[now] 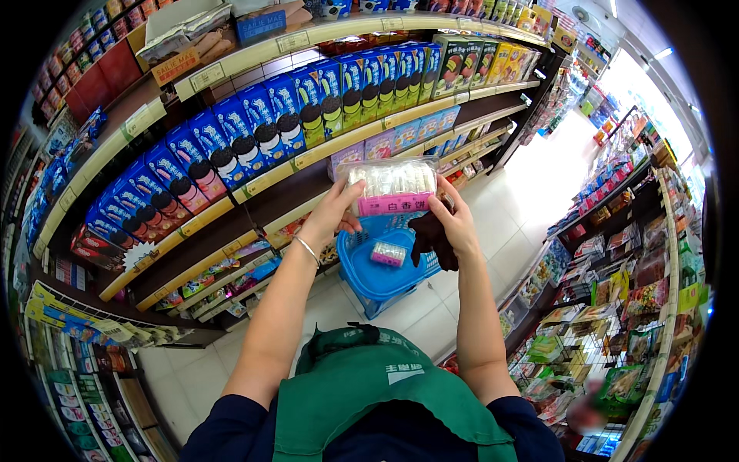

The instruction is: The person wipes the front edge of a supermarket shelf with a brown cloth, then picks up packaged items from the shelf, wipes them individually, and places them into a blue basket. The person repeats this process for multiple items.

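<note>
Between both hands I hold a clear plastic pack of white round cakes (392, 187) with a pink printed band facing me. My left hand (336, 211) grips its left end, thumb on the front. On the right end, the thumb of my right hand (456, 222) presses against the band. A dark brown cloth (433, 242) hangs from my right hand. Below the pack, a blue plastic shopping basket (375, 289) stands on the tiled floor. Inside lies a smaller-looking pack with a similar pink band (388, 254).
Blue cookie boxes (277, 118) line the shelf ahead, with price tags along its edge. Lower shelves hold pastel boxes (378, 144) and bagged snacks. On the right, a rack (577, 341) carries many bagged goods. A bright tiled aisle (531, 173) runs to the upper right.
</note>
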Tool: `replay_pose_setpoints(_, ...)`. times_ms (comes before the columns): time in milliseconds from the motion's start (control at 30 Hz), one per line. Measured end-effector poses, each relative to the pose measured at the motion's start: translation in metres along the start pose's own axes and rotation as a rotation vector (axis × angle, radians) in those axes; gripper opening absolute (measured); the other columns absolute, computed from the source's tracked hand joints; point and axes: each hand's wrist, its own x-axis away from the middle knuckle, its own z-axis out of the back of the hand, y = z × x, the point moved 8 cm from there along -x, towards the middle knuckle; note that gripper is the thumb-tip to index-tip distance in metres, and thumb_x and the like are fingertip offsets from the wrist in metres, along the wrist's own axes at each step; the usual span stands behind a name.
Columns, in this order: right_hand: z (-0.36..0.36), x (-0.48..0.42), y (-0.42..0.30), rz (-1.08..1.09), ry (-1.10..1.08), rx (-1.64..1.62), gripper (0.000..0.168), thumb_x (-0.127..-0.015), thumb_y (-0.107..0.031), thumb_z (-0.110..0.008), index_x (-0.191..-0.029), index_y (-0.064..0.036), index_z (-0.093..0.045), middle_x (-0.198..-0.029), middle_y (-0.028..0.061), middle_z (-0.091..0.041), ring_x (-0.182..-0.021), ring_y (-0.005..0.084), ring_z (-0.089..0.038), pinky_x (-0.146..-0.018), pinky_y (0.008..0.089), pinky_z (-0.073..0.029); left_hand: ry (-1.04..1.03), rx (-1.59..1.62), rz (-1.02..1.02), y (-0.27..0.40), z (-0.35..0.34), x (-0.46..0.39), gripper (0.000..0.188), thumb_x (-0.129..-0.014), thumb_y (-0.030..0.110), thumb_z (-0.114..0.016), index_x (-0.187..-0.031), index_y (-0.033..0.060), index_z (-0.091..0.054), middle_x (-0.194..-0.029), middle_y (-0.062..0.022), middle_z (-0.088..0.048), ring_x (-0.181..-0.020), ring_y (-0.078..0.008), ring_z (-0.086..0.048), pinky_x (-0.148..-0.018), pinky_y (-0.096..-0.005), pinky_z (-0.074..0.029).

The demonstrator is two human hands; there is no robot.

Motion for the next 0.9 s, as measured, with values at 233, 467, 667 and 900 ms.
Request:
replay_pose_setpoints(233,0.014,-0.002,0.019,-0.094,0.058,0.042,0.054,-0.087,-0.024,-0.068,-0.131,0.001,-0.05,-0.108,0.0074,-0.062,-0.095,0.0118,-0.057,-0.082,0.0245,-0.046,-0.025,-0.263,0.111,-0.001,0.004,-0.005,0.076,-0.085,0.068,-0.049,-0.133,0.0091,-0.044,-0.098,-0.0068,-0.059,-0.045,-0.0058,-0.048,-0.039,-0.0175,-0.038)
replay_pose_setpoints(467,0.02,-0.006,0.029,-0.123,0.071,0.004,0.054,-0.088,-0.027,-0.068,-0.129,0.003,-0.051,-0.11,0.0084,-0.062,-0.097,0.0125,-0.057,-0.083,0.0246,-0.046,-0.008,-0.426,0.06,0.002,0.006,-0.019,0.076,-0.083,0.074,-0.044,-0.117,0.0063,-0.056,-0.071,-0.0005,-0.052,-0.046,-0.0069,-0.042,-0.039,-0.0211,-0.032)
replay_pose_setpoints(667,0.02,-0.008,0.028,-0.1,0.055,0.047,0.047,-0.093,-0.03,-0.059,-0.129,0.0,-0.051,-0.104,0.0076,-0.065,-0.082,0.0118,-0.063,-0.071,0.0245,-0.051,0.026,-0.48,-0.026,-0.008,0.011,-0.035,0.075,-0.087,0.07,-0.043,-0.12,0.0044,-0.055,-0.086,-0.0055,-0.059,-0.078,-0.0139,-0.056,-0.066,-0.0271,-0.048)
replay_pose_setpoints(900,0.028,-0.009,0.043,-0.195,0.079,0.105,0.045,-0.094,-0.03,-0.058,-0.127,0.0,-0.053,-0.092,0.0044,-0.065,-0.078,0.0111,-0.063,-0.068,0.0235,-0.05,0.049,-0.075,-0.333,0.007,-0.015,-0.022,0.064,-0.087,0.047,-0.063,-0.133,0.0088,-0.041,-0.115,-0.0078,-0.056,-0.102,-0.0177,-0.056,-0.085,-0.031,-0.048)
